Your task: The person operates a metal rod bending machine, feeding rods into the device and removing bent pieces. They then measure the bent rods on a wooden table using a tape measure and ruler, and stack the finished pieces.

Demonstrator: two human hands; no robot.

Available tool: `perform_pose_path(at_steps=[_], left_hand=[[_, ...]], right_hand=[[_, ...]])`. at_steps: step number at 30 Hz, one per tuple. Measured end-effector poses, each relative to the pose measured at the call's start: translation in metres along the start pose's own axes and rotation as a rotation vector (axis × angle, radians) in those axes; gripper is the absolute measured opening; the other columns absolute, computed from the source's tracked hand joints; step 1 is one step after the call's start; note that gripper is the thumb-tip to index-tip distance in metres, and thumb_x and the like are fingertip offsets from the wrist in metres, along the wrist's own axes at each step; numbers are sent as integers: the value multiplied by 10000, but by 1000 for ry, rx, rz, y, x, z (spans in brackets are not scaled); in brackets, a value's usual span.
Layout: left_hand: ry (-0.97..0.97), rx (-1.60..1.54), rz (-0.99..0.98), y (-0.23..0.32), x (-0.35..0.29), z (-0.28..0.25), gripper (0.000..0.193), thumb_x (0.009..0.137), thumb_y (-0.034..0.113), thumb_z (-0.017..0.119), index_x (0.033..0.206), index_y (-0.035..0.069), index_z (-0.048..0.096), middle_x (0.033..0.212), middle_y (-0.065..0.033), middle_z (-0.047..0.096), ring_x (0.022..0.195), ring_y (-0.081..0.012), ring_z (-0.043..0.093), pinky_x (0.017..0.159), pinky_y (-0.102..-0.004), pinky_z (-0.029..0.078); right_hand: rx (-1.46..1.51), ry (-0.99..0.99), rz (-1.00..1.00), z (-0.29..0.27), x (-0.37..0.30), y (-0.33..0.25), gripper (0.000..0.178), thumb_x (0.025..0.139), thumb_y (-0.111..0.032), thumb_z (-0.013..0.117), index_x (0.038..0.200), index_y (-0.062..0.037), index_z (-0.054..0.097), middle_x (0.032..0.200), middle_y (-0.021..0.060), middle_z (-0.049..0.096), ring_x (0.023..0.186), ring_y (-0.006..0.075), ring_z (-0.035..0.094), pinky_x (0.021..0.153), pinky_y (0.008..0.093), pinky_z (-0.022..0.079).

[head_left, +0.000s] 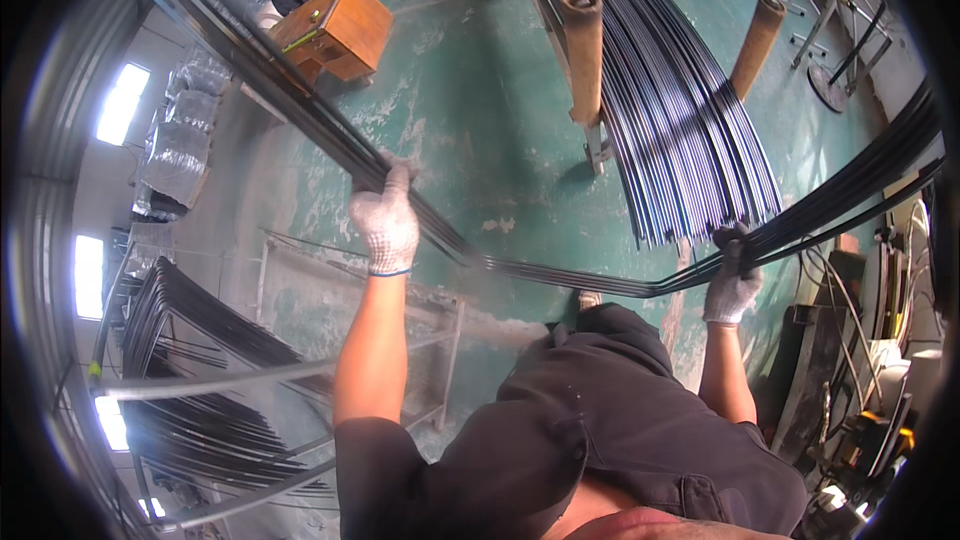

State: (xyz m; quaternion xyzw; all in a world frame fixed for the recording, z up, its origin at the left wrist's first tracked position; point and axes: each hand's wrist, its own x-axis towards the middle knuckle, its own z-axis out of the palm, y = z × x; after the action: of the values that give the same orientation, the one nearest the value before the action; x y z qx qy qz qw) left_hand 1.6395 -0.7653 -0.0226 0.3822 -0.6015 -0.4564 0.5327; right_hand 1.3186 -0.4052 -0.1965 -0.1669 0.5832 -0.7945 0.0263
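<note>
A bundle of long, thin black strips stretches across in front of my body, bent at two places in its middle. My left hand, in a white knit glove with a dotted palm, is closed around the bundle where it rises to the upper left. On the other side my right hand, in a glove with dark fingers, grips the part that climbs to the right edge. Beyond it, a broad row of similar straight black strips lies side by side on a stand.
Two upright brown rolls flank the row of strips. An orange wooden desk stands at the far left. Bent black strips hang on a metal rack at the lower left. Tools and cables crowd the right side.
</note>
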Motion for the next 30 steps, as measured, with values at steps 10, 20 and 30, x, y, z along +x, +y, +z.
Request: perform_pose_path(at_steps=[10,20,30], left_hand=[[57,103,-34,-93,195,-37,252,1037,6,668,1268,-70,601,1022,-134,756,919,-229,741,874,-354,599],[-122,-35,-85,-192,476,6,192,1068,23,673,1240,-12,595,1017,-93,730,916,-210,723,904,-369,615],[-431,-155,-35,-287,647,108,161,1061,21,714,1207,8,647,1049,-78,752,1004,-184,722,1006,-342,567]], right_hand=[[90,8,140,218,55,66,227,1071,-89,712,1268,23,695,1075,95,766,1016,196,735,1002,357,580],[-94,191,4,411,81,124,177,1096,-156,675,1167,5,697,1034,76,765,1002,180,720,971,365,571],[-421,332,8,518,146,183,144,1096,-146,653,1151,-41,734,1124,69,755,1087,187,672,1013,364,506]])
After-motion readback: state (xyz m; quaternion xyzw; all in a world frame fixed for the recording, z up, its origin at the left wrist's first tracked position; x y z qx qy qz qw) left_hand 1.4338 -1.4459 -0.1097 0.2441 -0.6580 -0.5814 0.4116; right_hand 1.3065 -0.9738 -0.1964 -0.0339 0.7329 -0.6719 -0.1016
